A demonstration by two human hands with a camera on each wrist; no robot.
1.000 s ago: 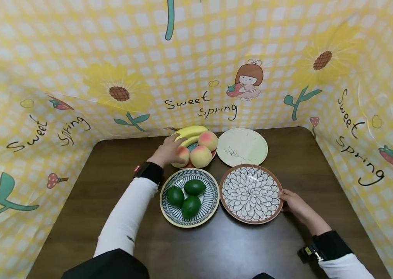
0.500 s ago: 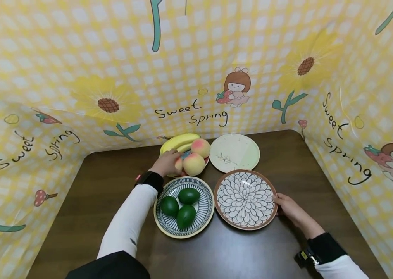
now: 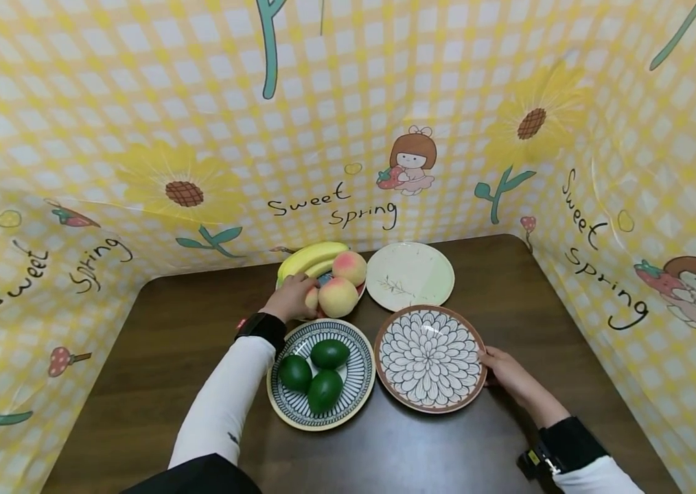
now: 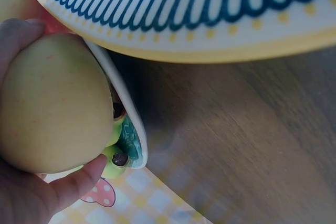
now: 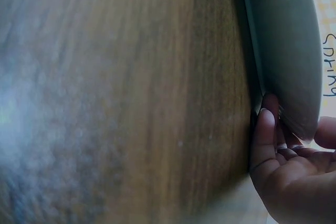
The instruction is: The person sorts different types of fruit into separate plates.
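At the back of the table my left hand [image 3: 289, 300] grips a peach [image 4: 58, 103] between thumb and fingers. This peach sits at the left front of a fruit plate [image 3: 325, 278]; whether it touches the plate I cannot tell. Two more peaches [image 3: 338, 297] and yellow bananas [image 3: 307, 259] share that plate. My right hand [image 3: 511, 376] holds the right rim of a brown-edged plate [image 3: 431, 357] with a petal pattern. Thumb above and fingers below the rim show in the right wrist view, where the plate's pale underside [image 5: 283, 40] faces the camera.
A blue-and-white plate [image 3: 357, 374] with three dark green egg-shaped fruits [image 3: 325, 391] stands in front of the fruit plate. Behind the petal plate lies a pale green plate [image 3: 410, 274]. Yellow checked cloth [image 3: 323, 137] walls the back and sides of the brown table [image 3: 156, 384].
My left fingers have closed round the left peach. The right hand keeps its hold on the petal plate. The head view has shifted slightly, so everything sits a little lower and further left.
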